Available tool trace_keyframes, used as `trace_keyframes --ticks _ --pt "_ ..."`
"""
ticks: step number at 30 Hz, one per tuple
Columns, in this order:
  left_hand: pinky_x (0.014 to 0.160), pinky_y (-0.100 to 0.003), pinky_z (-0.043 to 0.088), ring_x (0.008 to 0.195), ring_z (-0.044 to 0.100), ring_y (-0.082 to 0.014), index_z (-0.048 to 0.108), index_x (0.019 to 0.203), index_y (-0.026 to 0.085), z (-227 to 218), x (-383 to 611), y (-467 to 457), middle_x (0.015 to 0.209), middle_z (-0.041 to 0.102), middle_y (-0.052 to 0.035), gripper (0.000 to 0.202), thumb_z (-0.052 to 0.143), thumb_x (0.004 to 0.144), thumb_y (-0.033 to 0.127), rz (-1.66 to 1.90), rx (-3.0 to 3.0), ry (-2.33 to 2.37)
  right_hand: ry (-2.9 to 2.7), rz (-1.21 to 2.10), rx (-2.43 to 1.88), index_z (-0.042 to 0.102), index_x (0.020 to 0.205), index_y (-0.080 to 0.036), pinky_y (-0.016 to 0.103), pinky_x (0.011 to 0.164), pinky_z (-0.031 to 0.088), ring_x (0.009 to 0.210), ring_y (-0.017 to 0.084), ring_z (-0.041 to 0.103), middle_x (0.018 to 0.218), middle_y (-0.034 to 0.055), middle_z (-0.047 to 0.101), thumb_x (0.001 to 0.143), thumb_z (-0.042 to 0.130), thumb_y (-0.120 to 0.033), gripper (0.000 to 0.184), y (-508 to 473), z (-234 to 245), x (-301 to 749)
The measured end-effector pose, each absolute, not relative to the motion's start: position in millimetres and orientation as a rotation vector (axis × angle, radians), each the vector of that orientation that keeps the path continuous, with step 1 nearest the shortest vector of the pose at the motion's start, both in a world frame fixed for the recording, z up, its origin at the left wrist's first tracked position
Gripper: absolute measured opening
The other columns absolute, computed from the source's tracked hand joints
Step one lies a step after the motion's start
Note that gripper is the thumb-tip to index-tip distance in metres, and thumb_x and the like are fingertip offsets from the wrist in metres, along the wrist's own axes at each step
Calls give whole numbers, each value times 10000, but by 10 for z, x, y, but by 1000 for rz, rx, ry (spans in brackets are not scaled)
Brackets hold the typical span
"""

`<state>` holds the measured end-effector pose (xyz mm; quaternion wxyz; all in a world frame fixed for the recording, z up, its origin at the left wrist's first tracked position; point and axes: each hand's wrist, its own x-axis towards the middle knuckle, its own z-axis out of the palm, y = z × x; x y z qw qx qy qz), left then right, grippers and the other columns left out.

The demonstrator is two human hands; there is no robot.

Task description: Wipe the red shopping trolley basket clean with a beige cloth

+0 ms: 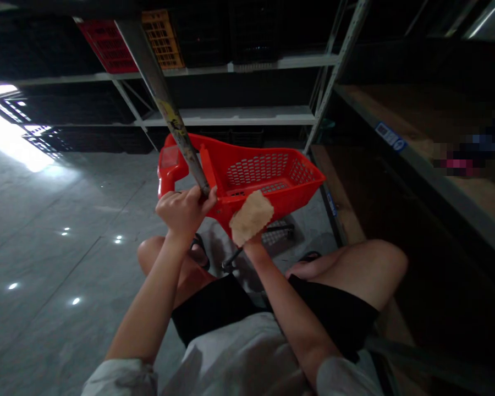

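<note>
My left hand (179,212) is closed around the lower visible end of a scuffed grey metal pole (171,110) with worn yellow patches, beside the rim of a red plastic shopping cart basket (272,170). My right hand (253,241) is mostly hidden under a beige cloth (251,217) with a ragged edge, which it holds against the near outer side of the basket. The basket has perforated walls, and no goods show inside it. Dark cart legs and a caster (226,267) stand below, between my feet.
White metal shelving (239,115) stands ahead, with a red crate (107,47), a yellow crate (163,38) and several black crates. At right runs a low wooden shelf (421,126) with blue labels. Grey floor (66,231) stretches left, and my bent knees flank the cart.
</note>
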<state>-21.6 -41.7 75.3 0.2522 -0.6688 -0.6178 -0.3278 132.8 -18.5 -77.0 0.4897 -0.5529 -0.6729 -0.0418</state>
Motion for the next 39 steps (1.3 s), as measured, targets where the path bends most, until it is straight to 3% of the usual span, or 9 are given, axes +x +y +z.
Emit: trace_keyframes --ticks 4,8,12,16,19,24,28,33,39 --pt "586 -313 256 518 536 -187 591 570 220 774 -95 -422 514 597 -45 467 571 897 554 -830 -1847 -1711 -1679 -231 -1142 658 1072 -211 445 961 547 1077 263 584 1145 128 631 896 614 -248 185 -545 -968 891" --pt "590 -314 267 514 522 -171 586 581 223 789 -10 -435 525 606 -38 484 551 914 573 -807 -1853 -1720 -1593 -129 -1128 637 1136 -232 465 978 529 1104 262 562 1196 120 590 900 594 -262 242 -552 -1085 1213" --pt "594 -319 256 505 496 -163 573 579 226 775 43 -427 512 592 -30 512 545 909 616 -856 -1849 -1720 -1278 5 -1235 579 1270 -195 540 1059 465 1226 303 514 1304 168 508 908 554 -291 375 -377 -681 1564" --pt "605 -329 243 519 493 -172 568 575 223 768 92 -409 521 586 -45 538 513 919 634 -873 -1844 -1777 -1428 -27 -1201 648 1198 -285 493 1112 423 1251 264 516 1331 109 550 947 539 -238 278 -343 -402 1515" --pt "603 -327 234 515 480 -168 573 582 223 773 112 -401 520 581 -42 539 505 922 635 -855 -1851 -1769 -1609 -9 -1212 708 1035 -306 432 1048 466 1158 240 555 1197 75 643 928 575 -191 206 -442 -758 1383" --pt "591 -319 218 497 440 -155 537 556 223 777 96 -404 478 525 -22 540 527 908 632 -893 -1839 -1730 -1558 87 -1440 690 879 -193 379 886 527 988 234 560 1026 109 648 836 550 -116 165 -502 -1541 1465" --pt "597 -321 207 492 424 -151 500 526 222 790 96 -422 463 487 -16 569 532 896 653 -909 -1838 -1775 -1450 69 -1469 644 933 -186 422 930 511 1020 248 539 1069 114 599 749 511 -76 253 -225 -1288 1711" --pt "600 -328 223 490 428 -153 516 534 228 794 103 -433 463 493 -15 548 532 904 632 -913 -1849 -1775 -1299 -41 -1401 608 1085 -195 530 1077 427 1192 298 502 1239 161 527 747 501 -92 369 -29 -747 1699" --pt "596 -329 236 481 441 -156 502 530 229 784 83 -427 470 524 -19 533 562 895 613 -900 -1847 -1749 -1541 35 -1384 555 1252 -143 574 947 518 1115 352 538 1135 186 546 840 612 -315 450 -470 -1167 1371"
